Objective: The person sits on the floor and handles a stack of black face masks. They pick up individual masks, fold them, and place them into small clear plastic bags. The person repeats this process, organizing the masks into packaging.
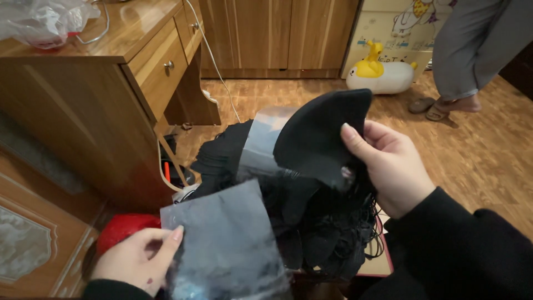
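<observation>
My right hand (388, 166) pinches a black face mask (319, 136) by its edge and holds it up over a heap of more black masks with ear loops (327, 233). My left hand (139, 258) grips the corner of a clear grey plastic bag (227, 244) at the lower left, in front of the heap. A second shiny plastic sleeve (261, 139) sticks up behind the held mask. Both sleeves are black.
A wooden desk with a drawer (161, 64) stands at left, a crumpled plastic bag (44, 22) on top. A red object (119, 228) lies below it. On the wood floor are a white and yellow duck toy (380, 75) and another person's legs in sandals (461, 61).
</observation>
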